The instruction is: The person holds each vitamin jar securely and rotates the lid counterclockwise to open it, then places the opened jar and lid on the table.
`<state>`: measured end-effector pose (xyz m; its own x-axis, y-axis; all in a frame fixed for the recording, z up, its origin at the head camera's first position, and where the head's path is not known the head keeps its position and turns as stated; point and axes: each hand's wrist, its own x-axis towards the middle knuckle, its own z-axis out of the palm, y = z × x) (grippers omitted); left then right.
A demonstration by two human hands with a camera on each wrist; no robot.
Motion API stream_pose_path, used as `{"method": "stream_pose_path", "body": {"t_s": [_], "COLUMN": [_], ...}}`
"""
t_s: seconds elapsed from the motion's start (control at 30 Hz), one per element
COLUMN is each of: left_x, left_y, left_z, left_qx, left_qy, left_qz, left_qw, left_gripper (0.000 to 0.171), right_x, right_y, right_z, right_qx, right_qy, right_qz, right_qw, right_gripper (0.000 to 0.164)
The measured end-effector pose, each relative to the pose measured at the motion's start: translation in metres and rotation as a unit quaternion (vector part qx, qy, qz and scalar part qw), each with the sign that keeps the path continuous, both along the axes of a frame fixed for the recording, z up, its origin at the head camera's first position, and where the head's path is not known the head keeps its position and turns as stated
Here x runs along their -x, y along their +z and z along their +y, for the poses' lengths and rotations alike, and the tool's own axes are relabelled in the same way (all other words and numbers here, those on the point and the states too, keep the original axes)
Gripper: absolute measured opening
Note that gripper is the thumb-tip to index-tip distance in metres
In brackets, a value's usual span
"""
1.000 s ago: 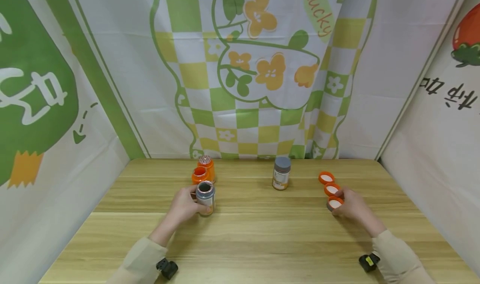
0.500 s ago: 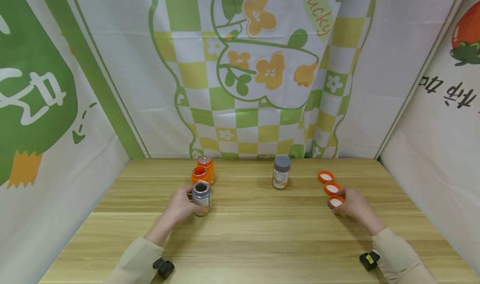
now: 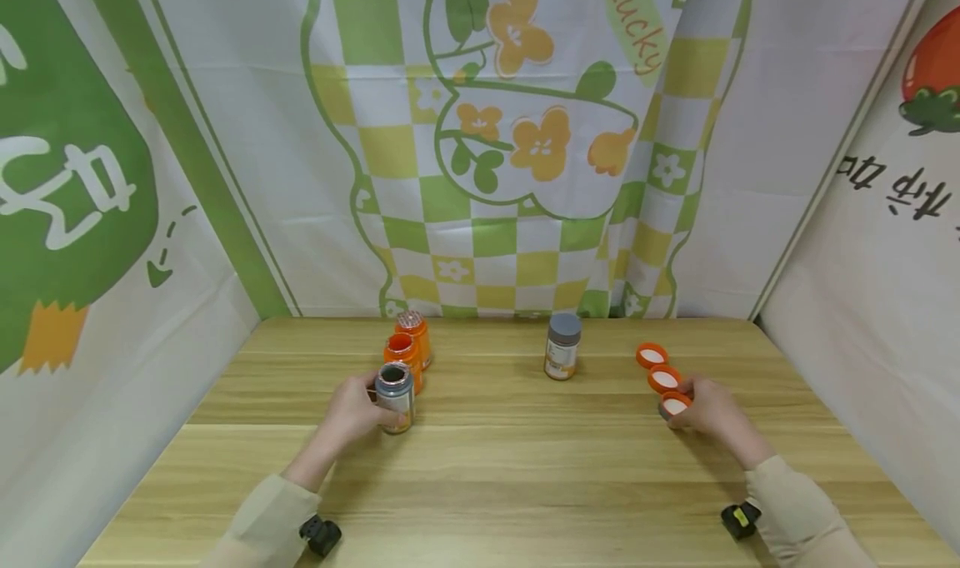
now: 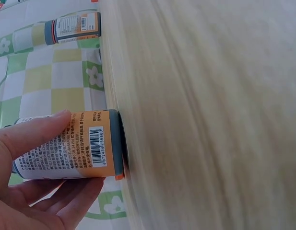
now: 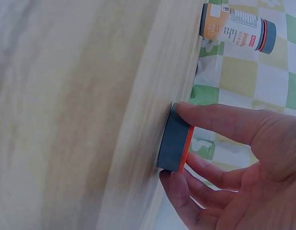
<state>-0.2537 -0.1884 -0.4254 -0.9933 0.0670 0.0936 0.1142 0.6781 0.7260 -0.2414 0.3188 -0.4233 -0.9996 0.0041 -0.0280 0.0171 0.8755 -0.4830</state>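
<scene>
Tabletop: pale wood-grained table (image 3: pixel 525 485), with a grey-capped cylindrical jar (image 3: pixel 562 347) upright near its far edge.
Curtain: green, yellow and white checked cloth curtain (image 3: pixel 495 251) behind the grey-capped jar, printed with orange flowers and "Lucky" in reddish letters.
Side cloths: left of the grey-capped jar, a big green printed shape (image 3: pixel 67 218); right of it, a red printed fruit (image 3: pixel 933 77) above dark Chinese characters.
Left hand (image 3: pixel 356 406): curled round an open-mouthed grey cylindrical jar (image 3: pixel 396 406), upright, left of the grey-capped jar and nearer.
Orange jars: two round orange jars (image 3: pixel 412 339), left of the grey-capped jar.
Right hand (image 3: pixel 708 410): thumb and fingers pinch a round grey lid with an orange rim (image 3: pixel 675 406), right of the grey-capped jar and nearer.
Loose lids: two orange-rimmed round lids (image 3: pixel 652 356), white insides up, right of the grey-capped jar.
Held jar's label: white and orange, with barcode and Chinese small print.
Brand: a red mark on the grey-capped jar, too blurred to read.
</scene>
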Motion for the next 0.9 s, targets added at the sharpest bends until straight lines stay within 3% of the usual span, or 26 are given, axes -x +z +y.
{"method": "stream_pose_path", "body": {"t_s": [0.9], "left_x": [0.0041], "left_y": [0.0001], "left_z": [-0.0041], "left_qx": [0.028], "left_qy": [0.008], "left_qz": [0.005], "left_qw": [0.9996], "left_gripper": [0.063], "right_x": [0.0013], "right_y": [0.0001], "right_z": [0.0056], "right_qx": [0.006], "right_qy": [-0.015], "right_qz": [-0.015], "right_qw": [1.0], "right_gripper": [0.061]}}
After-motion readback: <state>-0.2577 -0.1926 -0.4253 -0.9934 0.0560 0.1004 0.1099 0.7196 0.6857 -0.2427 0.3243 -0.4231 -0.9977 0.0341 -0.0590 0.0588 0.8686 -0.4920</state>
